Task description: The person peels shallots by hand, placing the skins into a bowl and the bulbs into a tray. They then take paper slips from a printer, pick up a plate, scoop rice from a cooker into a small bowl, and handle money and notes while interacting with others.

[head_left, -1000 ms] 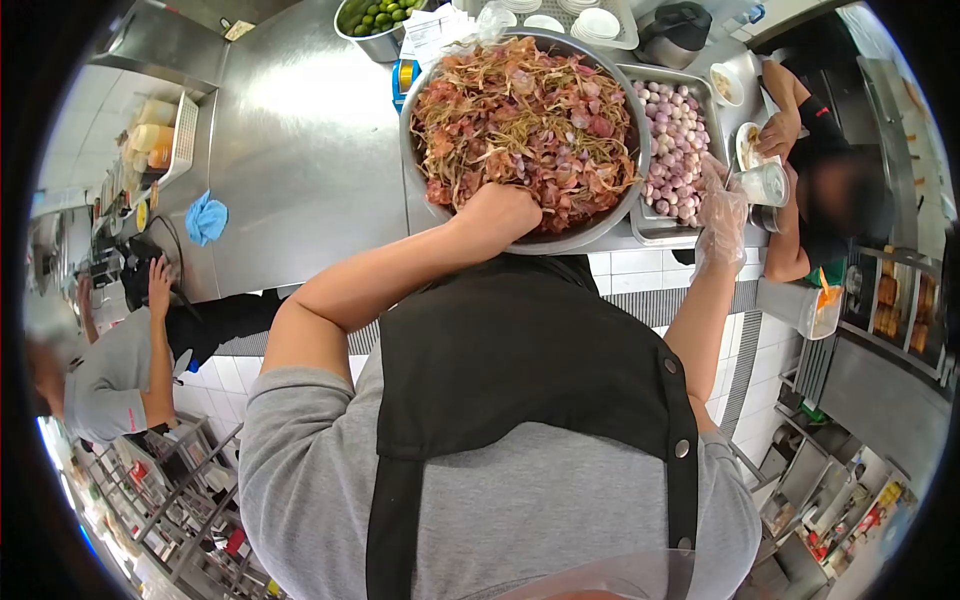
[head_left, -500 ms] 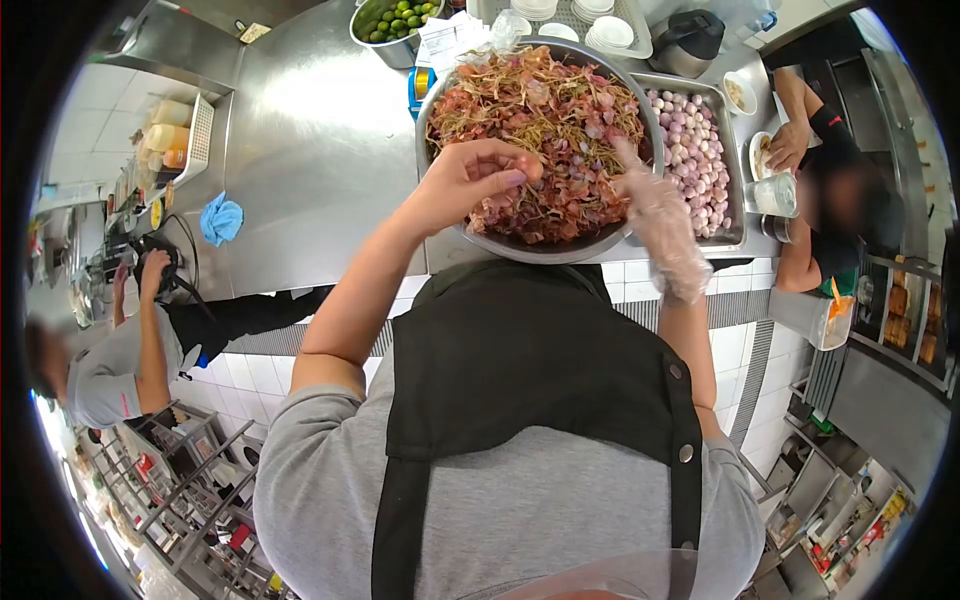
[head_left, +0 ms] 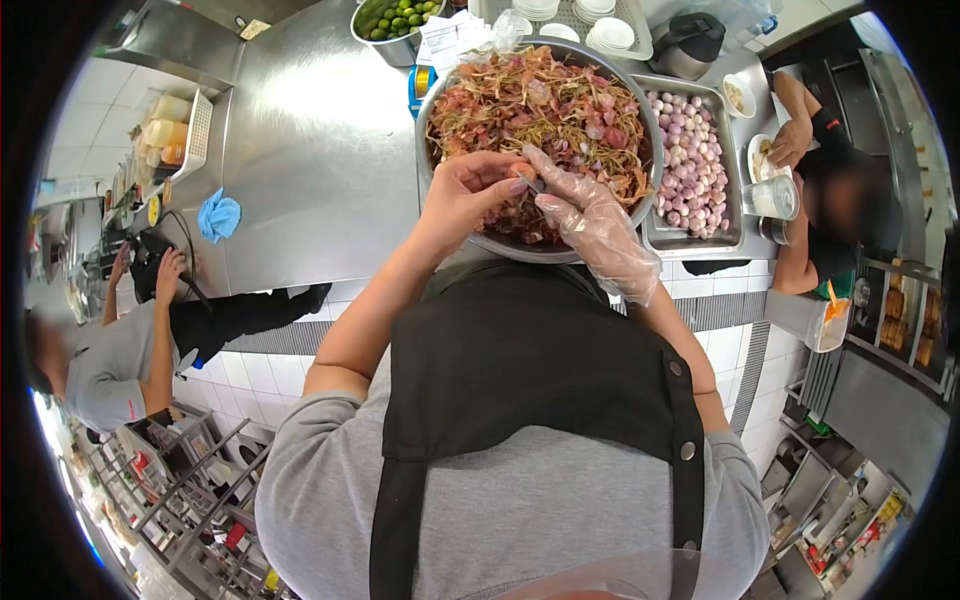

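Above a big metal bowl (head_left: pixel 655 150) of dry shallot skins and stringy roots (head_left: pixel 540 90), my two hands meet. Bare, my left hand (head_left: pixel 465 195) pinches a small reddish shallot (head_left: pixel 522 171) between thumb and fingers. My right hand (head_left: pixel 598 222), in a clear plastic glove, has its thumb and forefinger closing in at the shallot. A thin greyish edge shows between the hands, too small to name. To the right of the bowl stands a metal tray (head_left: pixel 738 235) holding many peeled shallots (head_left: pixel 690 160).
Limes in a metal pot (head_left: pixel 390 48), paper slips (head_left: pixel 447 38), a tape dispenser (head_left: pixel 422 88) and a tray of white dishes (head_left: pixel 650 45) line the back. A blue cloth (head_left: pixel 219 216) lies left. A co-worker's hand (head_left: pixel 790 143) is over a plate at right; another person (head_left: pixel 110 365) stands left.
My gloved right hand has come left and down from the bowl's right side to meet my left hand. My left hand still holds the shallot, slightly lower.
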Demonstrator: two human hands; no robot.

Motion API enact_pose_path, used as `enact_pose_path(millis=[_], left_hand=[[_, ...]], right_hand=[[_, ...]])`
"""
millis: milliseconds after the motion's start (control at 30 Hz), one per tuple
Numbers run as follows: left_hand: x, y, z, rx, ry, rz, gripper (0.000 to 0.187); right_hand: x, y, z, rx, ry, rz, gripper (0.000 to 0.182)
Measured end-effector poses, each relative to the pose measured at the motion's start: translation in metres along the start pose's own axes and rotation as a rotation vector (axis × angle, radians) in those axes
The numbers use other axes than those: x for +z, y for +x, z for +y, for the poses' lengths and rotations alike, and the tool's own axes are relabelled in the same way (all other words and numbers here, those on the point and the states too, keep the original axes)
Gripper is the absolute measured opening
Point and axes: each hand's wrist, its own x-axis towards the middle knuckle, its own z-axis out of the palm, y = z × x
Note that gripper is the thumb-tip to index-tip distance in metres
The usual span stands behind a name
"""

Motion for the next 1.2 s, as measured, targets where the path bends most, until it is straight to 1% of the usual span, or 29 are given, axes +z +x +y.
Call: enact_pose_path(millis=[133, 200, 233, 300, 400, 533, 600, 633, 700, 733, 800, 833, 900, 933, 1000, 1033, 1067, 1100, 1133, 1200], left_hand=[[-0.003, -0.001, -0.013, 0.032, -0.065, 0.001, 0.026], [-0.005, -0.005, -0.012, 0.017, -0.083, -0.036, 0.021], [-0.005, -0.005, -0.013, 0.014, -0.082, -0.036, 0.021], [-0.005, -0.006, -0.017, -0.003, -0.255, -0.059, 0.020], [-0.010, -0.004, -0.024, -0.018, -0.318, -0.103, 0.019], [-0.009, -0.004, -0.024, -0.009, -0.374, -0.105, 0.018], [-0.006, -0.003, -0.020, 0.063, -0.135, -0.027, 0.018], [-0.004, -0.002, -0.019, 0.065, -0.135, -0.024, 0.018], [0.000, -0.002, -0.017, 0.141, -0.038, 0.021, 0.020], [0.000, -0.001, -0.018, 0.142, -0.038, 0.022, 0.020], [0.002, 0.000, -0.019, 0.176, -0.049, 0.042, 0.022], [0.004, 0.001, -0.017, 0.176, -0.051, 0.042, 0.022], [0.006, 0.002, -0.007, 0.120, -0.021, 0.077, 0.025], [0.007, 0.000, -0.002, 0.121, -0.022, 0.082, 0.025], [0.008, -0.004, 0.007, 0.173, 0.031, 0.226, 0.029], [0.003, -0.006, 0.009, 0.178, 0.031, 0.230, 0.029], [-0.004, -0.009, 0.011, 0.082, 0.105, 0.203, 0.028], [-0.006, -0.013, 0.014, -0.017, 0.178, 0.176, 0.027], [-0.003, -0.016, 0.015, -0.020, 0.177, 0.181, 0.027], [0.007, -0.019, 0.019, -0.001, 0.077, 0.188, 0.024]], right_hand=[[0.000, 0.003, 0.013, -0.001, -0.083, 0.022, 0.048], [-0.002, 0.005, 0.022, -0.114, -0.172, 0.014, 0.047], [-0.003, 0.005, 0.023, -0.113, -0.169, 0.015, 0.047], [-0.004, 0.004, 0.020, -0.112, -0.159, -0.001, 0.045], [-0.007, 0.003, 0.017, -0.081, -0.168, -0.026, 0.045], [-0.008, 0.003, 0.014, -0.078, -0.198, -0.059, 0.043], [-0.001, 0.003, 0.018, 0.008, -0.008, 0.031, 0.041], [0.002, 0.005, 0.021, 0.007, -0.009, 0.028, 0.041], [0.007, 0.007, 0.025, 0.096, 0.113, 0.137, 0.038], [0.010, 0.007, 0.025, 0.097, 0.113, 0.135, 0.038], [0.013, 0.007, 0.024, 0.246, 0.286, 0.209, 0.038], [0.013, 0.007, 0.021, 0.247, 0.284, 0.209, 0.038], [0.015, 0.006, 0.012, 0.289, 0.393, 0.261, 0.037], [0.017, 0.005, 0.011, 0.290, 0.391, 0.257, 0.037], [0.016, 0.005, 0.011, 0.242, 0.258, 0.372, 0.038], [0.011, 0.005, 0.020, 0.143, 0.177, 0.330, 0.038], [0.012, 0.004, 0.023, 0.142, 0.175, 0.326, 0.038], [0.014, 0.002, 0.023, 0.098, 0.117, 0.302, 0.038], [0.017, 0.000, 0.023, 0.057, 0.061, 0.278, 0.039], [0.023, 0.002, 0.025, 0.070, 0.042, 0.245, 0.041]])
